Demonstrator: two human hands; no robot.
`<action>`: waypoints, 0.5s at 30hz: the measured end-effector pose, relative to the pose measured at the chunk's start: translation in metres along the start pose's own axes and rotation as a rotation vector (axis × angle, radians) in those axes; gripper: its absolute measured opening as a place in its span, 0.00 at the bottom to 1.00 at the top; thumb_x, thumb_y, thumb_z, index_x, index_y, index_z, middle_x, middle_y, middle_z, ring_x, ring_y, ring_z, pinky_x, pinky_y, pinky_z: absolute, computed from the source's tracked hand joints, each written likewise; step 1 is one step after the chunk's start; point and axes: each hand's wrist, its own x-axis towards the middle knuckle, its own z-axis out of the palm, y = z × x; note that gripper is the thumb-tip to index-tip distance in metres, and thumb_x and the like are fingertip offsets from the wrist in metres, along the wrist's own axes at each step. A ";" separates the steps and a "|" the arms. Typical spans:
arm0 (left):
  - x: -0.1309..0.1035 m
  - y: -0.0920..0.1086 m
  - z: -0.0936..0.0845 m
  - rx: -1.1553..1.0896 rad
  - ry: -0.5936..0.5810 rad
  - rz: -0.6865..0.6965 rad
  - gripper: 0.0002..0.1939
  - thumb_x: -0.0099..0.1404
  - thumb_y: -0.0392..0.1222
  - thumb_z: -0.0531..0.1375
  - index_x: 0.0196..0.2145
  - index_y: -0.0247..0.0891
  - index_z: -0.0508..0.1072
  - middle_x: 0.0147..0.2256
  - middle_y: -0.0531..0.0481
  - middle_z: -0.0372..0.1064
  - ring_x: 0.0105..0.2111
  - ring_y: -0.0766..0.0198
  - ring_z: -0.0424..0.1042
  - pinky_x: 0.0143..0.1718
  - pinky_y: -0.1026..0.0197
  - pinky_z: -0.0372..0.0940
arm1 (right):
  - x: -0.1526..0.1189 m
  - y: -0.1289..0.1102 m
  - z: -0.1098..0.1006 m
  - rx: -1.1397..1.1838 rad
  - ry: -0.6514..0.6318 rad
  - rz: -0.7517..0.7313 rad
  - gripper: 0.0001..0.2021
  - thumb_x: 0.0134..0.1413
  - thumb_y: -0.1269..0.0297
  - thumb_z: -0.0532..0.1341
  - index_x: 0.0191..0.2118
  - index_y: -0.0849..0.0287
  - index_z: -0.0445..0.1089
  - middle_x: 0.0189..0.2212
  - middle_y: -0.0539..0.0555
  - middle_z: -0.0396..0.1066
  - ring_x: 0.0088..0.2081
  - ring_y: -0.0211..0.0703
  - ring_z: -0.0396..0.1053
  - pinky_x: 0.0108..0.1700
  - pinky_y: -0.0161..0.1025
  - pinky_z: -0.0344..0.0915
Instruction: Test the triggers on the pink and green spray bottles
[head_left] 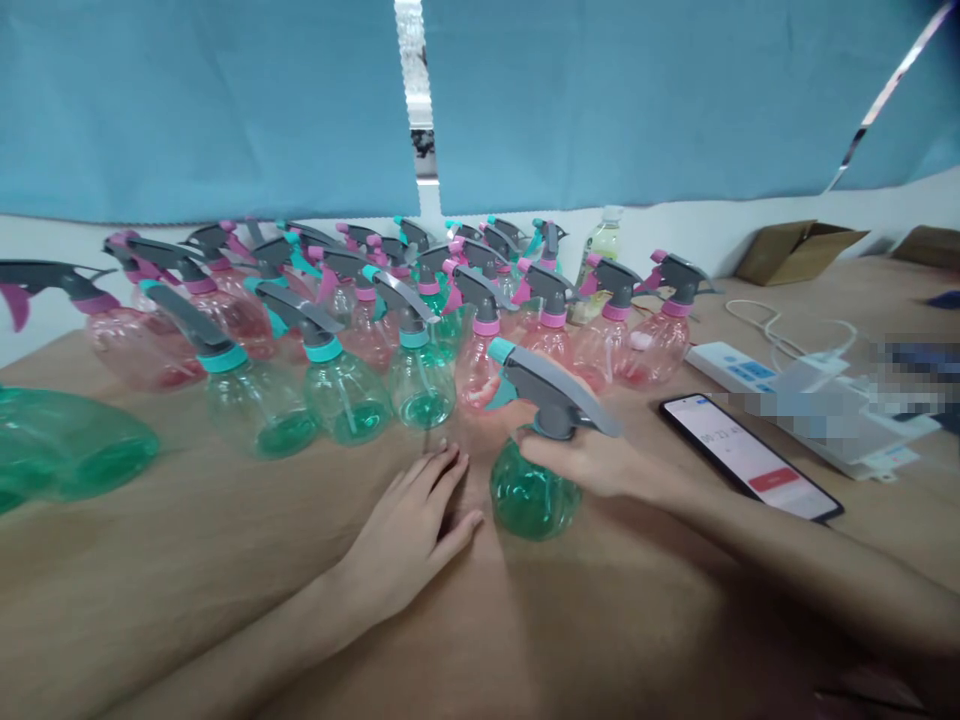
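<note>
My right hand is wrapped round the neck of a green spray bottle, which has a grey trigger head and a turquoise nozzle. The bottle is upright, with its nozzle pointing left. To its left, my left hand lies flat on the wooden table, fingers stretched out and holding nothing. Just beyond the hands stand more green spray bottles with turquoise collars. A pink spray bottle is partly hidden behind my right hand's fingers.
Several pink and green spray bottles fill the back of the table. On the right lie a phone and a white power strip with cables. At the left edge are green bottle bodies. An open cardboard box stands behind.
</note>
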 end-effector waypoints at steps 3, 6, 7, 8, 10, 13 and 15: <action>0.000 0.000 0.000 0.008 -0.002 0.006 0.28 0.69 0.53 0.48 0.58 0.31 0.58 0.59 0.39 0.55 0.59 0.52 0.53 0.56 0.49 0.53 | 0.000 0.003 0.002 0.175 -0.015 0.027 0.21 0.38 0.76 0.54 0.43 0.55 0.62 0.32 0.48 0.69 0.25 0.36 0.65 0.26 0.35 0.64; 0.000 0.001 0.000 -0.002 -0.004 0.002 0.27 0.69 0.52 0.48 0.58 0.33 0.58 0.59 0.39 0.55 0.59 0.51 0.54 0.55 0.48 0.54 | 0.001 0.007 0.005 0.299 -0.022 0.043 0.25 0.40 0.76 0.54 0.48 0.55 0.60 0.43 0.51 0.71 0.39 0.42 0.71 0.35 0.39 0.69; 0.000 0.001 -0.001 -0.008 -0.004 0.002 0.27 0.69 0.52 0.48 0.58 0.33 0.58 0.59 0.39 0.55 0.58 0.50 0.54 0.55 0.47 0.54 | 0.000 0.008 0.006 0.313 -0.018 0.052 0.25 0.41 0.76 0.54 0.49 0.54 0.59 0.45 0.52 0.70 0.41 0.43 0.71 0.35 0.39 0.70; 0.000 0.002 -0.001 -0.014 -0.005 0.002 0.27 0.69 0.52 0.48 0.58 0.32 0.58 0.59 0.39 0.55 0.58 0.50 0.54 0.55 0.47 0.54 | 0.000 0.009 0.007 0.312 -0.019 0.065 0.25 0.41 0.76 0.55 0.50 0.54 0.59 0.44 0.52 0.71 0.40 0.43 0.71 0.35 0.40 0.70; 0.000 0.002 -0.002 -0.023 -0.004 0.004 0.26 0.69 0.52 0.48 0.58 0.32 0.58 0.58 0.38 0.56 0.58 0.50 0.54 0.55 0.47 0.54 | -0.001 0.011 0.008 0.294 -0.028 0.092 0.26 0.42 0.76 0.56 0.50 0.52 0.58 0.41 0.51 0.72 0.37 0.44 0.72 0.33 0.41 0.71; 0.001 0.002 -0.003 -0.030 0.001 -0.002 0.26 0.68 0.52 0.48 0.58 0.34 0.58 0.58 0.39 0.56 0.58 0.50 0.55 0.54 0.46 0.55 | -0.001 0.013 0.010 0.316 -0.028 0.091 0.27 0.42 0.76 0.55 0.52 0.52 0.58 0.43 0.51 0.72 0.38 0.43 0.72 0.37 0.42 0.72; 0.001 0.002 -0.003 -0.033 -0.001 -0.009 0.26 0.68 0.52 0.49 0.58 0.33 0.58 0.58 0.39 0.56 0.58 0.50 0.55 0.54 0.46 0.55 | -0.001 0.014 0.010 0.332 -0.025 0.069 0.28 0.42 0.76 0.55 0.52 0.52 0.58 0.47 0.52 0.70 0.42 0.43 0.72 0.40 0.42 0.72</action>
